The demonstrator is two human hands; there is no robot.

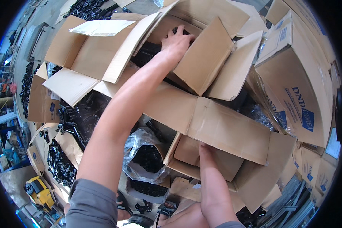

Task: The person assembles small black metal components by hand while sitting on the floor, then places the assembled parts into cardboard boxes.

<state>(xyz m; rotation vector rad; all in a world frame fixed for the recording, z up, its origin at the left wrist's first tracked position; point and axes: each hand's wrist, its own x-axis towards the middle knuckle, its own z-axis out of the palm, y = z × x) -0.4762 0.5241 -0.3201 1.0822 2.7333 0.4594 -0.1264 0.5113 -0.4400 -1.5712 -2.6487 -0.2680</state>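
My left hand (178,40) reaches into the far open cardboard box (205,57), its fingers curled over a small black part (175,30). More black parts (146,53) lie in that box, left of my wrist. Nearer to me is another open cardboard box (186,165), tilted, with its flaps spread. My right forearm (214,182) goes into it, and the hand is hidden beneath a broad flap (231,125), so its fingers do not show.
A clear plastic bag (131,146) lines a container of black pieces (148,157). Another open box (98,51) stands at far left. Large printed cartons (296,83) are stacked at right. Heaps of black parts (60,161) lie at left, near a yellow machine (41,192).
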